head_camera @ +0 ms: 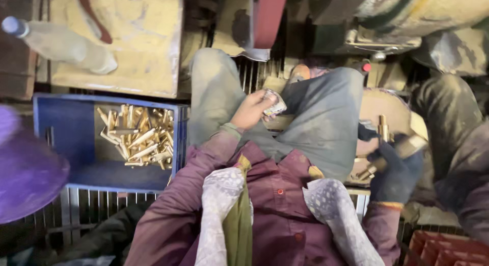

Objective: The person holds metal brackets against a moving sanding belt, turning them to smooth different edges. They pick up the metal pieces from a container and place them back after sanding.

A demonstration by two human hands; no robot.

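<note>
A: What sits at nine o'clock?

B: A blue plastic crate [71,128]. Brass pieces [137,136] lie heaped in its right half, short gold-coloured rods and fittings piled at all angles; the left half shows bare floor. At eleven o'clock a clear plastic bottle [61,44] lies tilted on a worn yellow surface [142,47].

A: And the hands?

B: Near the centre, the left hand [252,110] is closed around a small crumpled packet [275,104], whitish and shiny, held above the lap between the grey trouser legs. The packet sticks out past the fingers toward one o'clock.

A: Further right?

B: At three o'clock the right hand [395,169] wears a dark glove and is clamped on a brass part [383,129], whose upright gold stem stands above the glove, in front of a round tan wheel [387,105]. More brass shows just below the glove's left side.

A: Any other container?

B: A red crate [443,248] at five o'clock; its contents are out of sight.
</note>
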